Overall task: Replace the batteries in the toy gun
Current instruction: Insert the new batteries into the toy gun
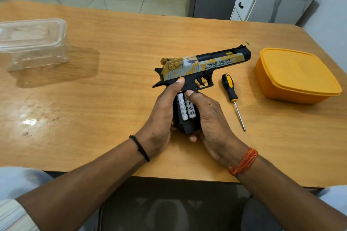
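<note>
Toy gun is held above the table, near the front-middle, barrel pointing right & away, grip toward the person. Left hand wraps the grip's left side, thumb up on the frame just under the slide; right hand wraps the right side & underside, thumb tip pressing at the top of the open battery bay. So both hands hold the gun, fingers curled round the grip. Bay cover is off (not seen anywhere in view) & two white batteries sit side by side in the bay, fully seated as far as I can tell. Can't tell if these are the old cells or the new ones; no loose batteries visible on the table. Screwdriver lies just right of the gun, not in use. Yellow lidded box further right, clear plastic container far left, contents of both unclear. Judgement: task is mid-way, w/ the bay opened. Left: either pull these cells & fit fresh ones, or, if they're the new ones, refit cover & screw it down.
</note>
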